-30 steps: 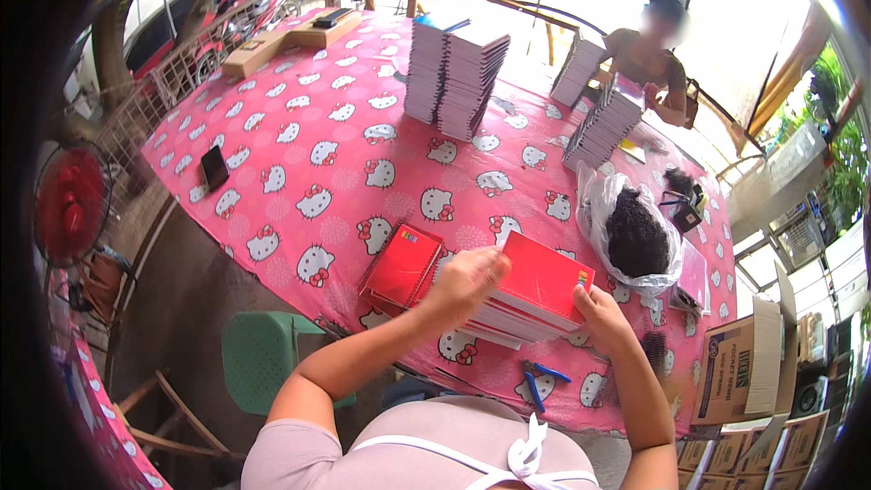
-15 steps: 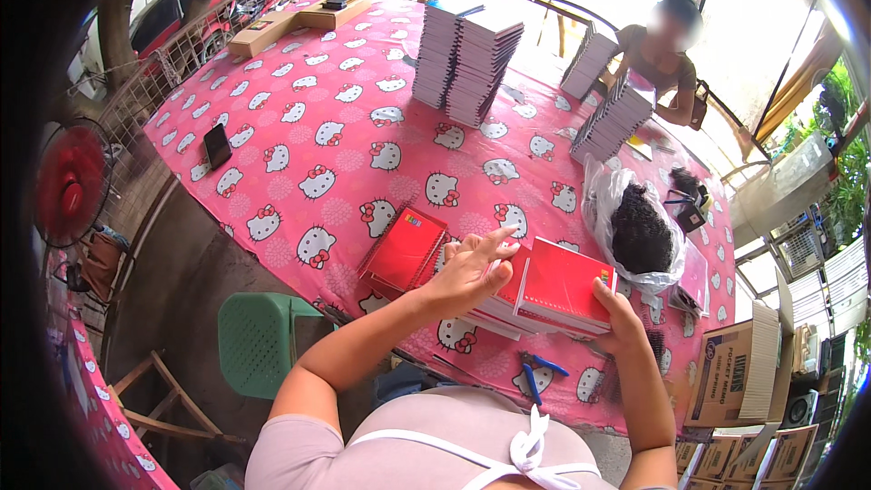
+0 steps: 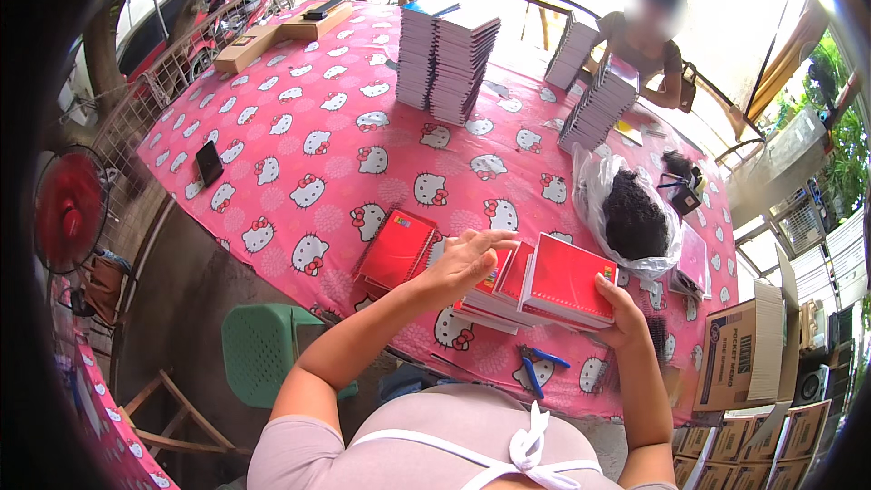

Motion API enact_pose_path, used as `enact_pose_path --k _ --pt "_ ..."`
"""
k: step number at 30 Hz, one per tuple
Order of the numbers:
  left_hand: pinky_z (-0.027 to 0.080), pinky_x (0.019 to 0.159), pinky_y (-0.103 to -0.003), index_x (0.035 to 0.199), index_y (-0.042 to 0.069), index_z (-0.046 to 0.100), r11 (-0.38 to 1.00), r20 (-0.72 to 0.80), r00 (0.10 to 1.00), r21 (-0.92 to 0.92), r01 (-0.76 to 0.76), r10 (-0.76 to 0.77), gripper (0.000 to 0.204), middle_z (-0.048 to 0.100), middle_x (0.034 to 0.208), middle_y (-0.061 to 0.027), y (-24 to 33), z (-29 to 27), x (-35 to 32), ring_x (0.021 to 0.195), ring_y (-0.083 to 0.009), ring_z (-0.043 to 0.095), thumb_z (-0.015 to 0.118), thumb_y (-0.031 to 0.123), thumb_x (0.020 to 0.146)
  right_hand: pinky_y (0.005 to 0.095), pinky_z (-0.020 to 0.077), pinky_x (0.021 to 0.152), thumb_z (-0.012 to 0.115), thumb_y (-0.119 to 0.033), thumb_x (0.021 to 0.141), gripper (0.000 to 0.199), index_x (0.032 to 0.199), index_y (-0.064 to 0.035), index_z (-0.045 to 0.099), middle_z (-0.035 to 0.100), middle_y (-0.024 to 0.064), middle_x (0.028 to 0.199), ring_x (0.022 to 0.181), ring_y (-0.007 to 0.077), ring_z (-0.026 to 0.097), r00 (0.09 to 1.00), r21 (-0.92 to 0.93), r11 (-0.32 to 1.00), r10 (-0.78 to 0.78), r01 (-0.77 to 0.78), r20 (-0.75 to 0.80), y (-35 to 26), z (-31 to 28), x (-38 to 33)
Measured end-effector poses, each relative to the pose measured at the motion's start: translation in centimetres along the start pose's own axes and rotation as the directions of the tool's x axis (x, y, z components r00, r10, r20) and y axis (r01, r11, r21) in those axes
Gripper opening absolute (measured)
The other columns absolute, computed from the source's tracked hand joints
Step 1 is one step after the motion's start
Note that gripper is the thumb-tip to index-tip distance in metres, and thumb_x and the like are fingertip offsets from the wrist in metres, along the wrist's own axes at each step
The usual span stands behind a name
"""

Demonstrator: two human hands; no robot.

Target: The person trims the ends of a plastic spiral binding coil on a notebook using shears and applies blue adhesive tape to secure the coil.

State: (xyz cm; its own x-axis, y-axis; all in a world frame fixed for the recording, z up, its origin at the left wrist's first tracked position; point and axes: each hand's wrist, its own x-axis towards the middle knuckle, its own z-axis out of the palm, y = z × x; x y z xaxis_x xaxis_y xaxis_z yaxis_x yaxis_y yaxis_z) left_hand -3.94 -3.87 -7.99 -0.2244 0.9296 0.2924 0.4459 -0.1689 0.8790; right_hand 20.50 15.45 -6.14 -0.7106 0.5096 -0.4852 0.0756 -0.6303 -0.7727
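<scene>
My right hand (image 3: 624,310) grips the right edge of a stack of red spiral notebooks (image 3: 573,274), its thumb on the top cover. Just left of it lie more red notebooks (image 3: 513,274), partly behind my left hand. That left hand (image 3: 466,265) is open, fingers stretched to the right over these notebooks; whether the fingertips touch them I cannot tell. A further small pile of red notebooks (image 3: 397,249) lies left of my left hand. Blue-handled pliers (image 3: 533,372) rest near the table's front edge, below the gripped stack.
Tall notebook stacks (image 3: 445,63) stand at the back of the pink-covered table (image 3: 345,163). A plastic bag of black coils (image 3: 635,218) sits to the right. A person (image 3: 640,45) is at the far side. A phone (image 3: 209,163), green stool (image 3: 261,354) and cardboard box (image 3: 730,358) are around.
The view has shifted slightly. The covers of the notebooks beneath my left hand show more now. My right hand keeps its grip on the stack.
</scene>
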Motion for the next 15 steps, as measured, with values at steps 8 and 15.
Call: enact_pose_path --k 8,15 --pt "0.021 0.095 -0.038 0.135 0.007 0.045 0.996 0.078 0.996 0.078 -0.043 0.037 0.074 0.064 0.120 -0.0100 1.0 0.5 -0.3 0.110 -0.0198 0.044 0.023 0.065 0.095 0.0419 0.0560 0.080 0.067 -0.027 0.089 0.039 0.114 0.0010 0.056 0.066 0.0125 0.104 0.091 0.0225 0.067 1.000 -0.009 1.000 0.004 -0.004 0.001 0.0 0.1 -0.1" --pt "0.020 0.100 -0.039 0.140 0.008 0.040 0.999 0.006 1.000 0.033 0.010 -0.011 0.073 0.059 0.129 -0.0119 -0.1 0.3 -0.7 0.114 -0.0207 0.045 0.024 0.064 0.096 0.0425 0.0570 0.078 0.068 -0.025 0.089 0.039 0.116 0.0005 0.055 0.065 0.0129 0.105 0.090 0.0227 0.067 1.000 0.005 1.000 -0.027 0.027 0.008 0.3 0.9 -0.5"
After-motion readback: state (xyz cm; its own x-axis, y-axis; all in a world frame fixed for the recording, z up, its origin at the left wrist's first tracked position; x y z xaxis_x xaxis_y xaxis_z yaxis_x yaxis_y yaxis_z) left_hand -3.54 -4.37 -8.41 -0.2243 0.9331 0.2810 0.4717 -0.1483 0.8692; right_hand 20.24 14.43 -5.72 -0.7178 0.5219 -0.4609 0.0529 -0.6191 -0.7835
